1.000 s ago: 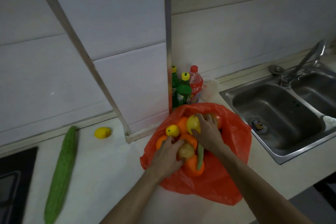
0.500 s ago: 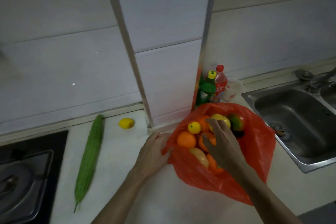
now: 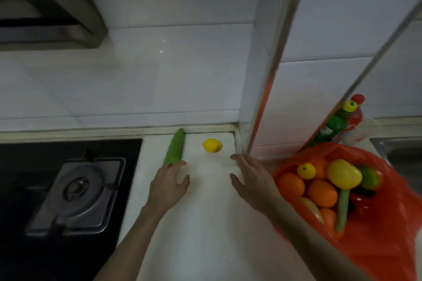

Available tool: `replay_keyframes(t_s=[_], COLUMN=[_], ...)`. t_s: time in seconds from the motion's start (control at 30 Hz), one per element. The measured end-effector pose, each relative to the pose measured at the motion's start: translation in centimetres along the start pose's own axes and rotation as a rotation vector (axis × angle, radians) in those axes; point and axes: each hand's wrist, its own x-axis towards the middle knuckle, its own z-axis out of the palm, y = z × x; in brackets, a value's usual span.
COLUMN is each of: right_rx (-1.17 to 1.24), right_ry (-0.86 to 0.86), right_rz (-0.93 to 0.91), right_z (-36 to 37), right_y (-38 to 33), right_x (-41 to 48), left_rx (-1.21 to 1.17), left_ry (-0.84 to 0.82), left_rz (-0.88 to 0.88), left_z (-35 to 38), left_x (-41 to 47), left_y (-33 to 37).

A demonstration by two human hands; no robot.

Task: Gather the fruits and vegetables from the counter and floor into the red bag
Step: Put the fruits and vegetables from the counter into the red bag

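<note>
Kitchen counter [image 3: 205, 223], pale and dimly lit, seen from above by the person working at it. At far left a black gas hob [image 3: 68, 189] is set into the surface, with a metal burner plate on it; the corner of an extractor hood [image 3: 52, 18] hangs above. Just right of the hob lies a long, bumpy green gourd [image 3: 174, 147], running from the back wall towards the viewer. The left hand [image 3: 169, 186] covers its near end, fingers loosely spread and thumb out to the right; whether it touches the gourd cannot be told. A small yellow lemon [image 3: 212, 145] sits on the counter near the back wall, between the gourd and a tiled pillar. The right hand [image 3: 251, 180] reaches forward with fingers open and spread, its fingertips just short of the lemon and holding nothing. Further right the red bag [image 3: 388, 235] (a thin plastic carrier) lies open on the counter. Inside it are several oranges [image 3: 291, 183], a small yellow citrus fruit [image 3: 306, 170], a larger yellow fruit [image 3: 343, 174], something green and red behind it, and a slim pale-green vegetable [image 3: 342, 210]. Behind the bag stand a green bottle [image 3: 331, 125] with a yellow cap and a red bottle [image 3: 354, 116] with a red cap. A steel sink edge [image 3: 402, 150] shows at far right.
</note>
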Motion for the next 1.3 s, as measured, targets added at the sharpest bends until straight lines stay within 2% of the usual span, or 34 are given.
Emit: replay_keyframes(t_s=[0.27,0.73,1.13,1.3], right_rx=[-0.135,-0.252,-0.207,-0.129], right_ry=[-0.142,-0.230,-0.129,-0.032], right_rz=[0.070,0.125,0.173,0.122], right_z=[5.4,11.0,12.3,11.8], right_y=[-0.1,0.7,1.6,0.9], right_x=[7.7,14.0,14.7,12.3], left_rx=[0.065,-0.082,-0.202,-0.218], left_ry=[-0.122,-0.294,-0.264,-0.249], left_rz=[-0.055,-0.049,0.009,0.039], left_z=[-1.6,0.7,1.0,-0.5], left_x=[3.9,7.9,7.0,5.3], left_y=[-5.7,-7.5,-8.5,-7.9])
